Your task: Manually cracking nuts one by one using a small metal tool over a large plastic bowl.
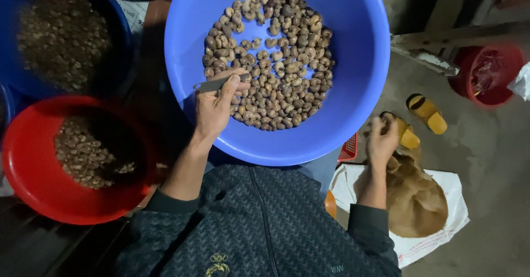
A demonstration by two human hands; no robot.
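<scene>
A big blue basin (353, 62) on my lap holds a heap of pale brown cashew nuts (276, 62). My left hand (216, 105) rests at the near edge of the heap and grips a small grey metal knife (212, 84), blade pointing left. My right hand (382, 139) hangs outside the basin on the right, fingers curled, above a white sack (436, 233) filled with brown husk scraps (414, 200). Whether it holds anything I cannot tell.
A red basin (33, 183) with nuts sits at the left, and a dark blue basin (118, 34) of darker nuts behind it. On the concrete floor to the right lie yellow sandals (426, 113) and a red bucket (488, 73). A small red crate (349, 149) peeks from under the basin.
</scene>
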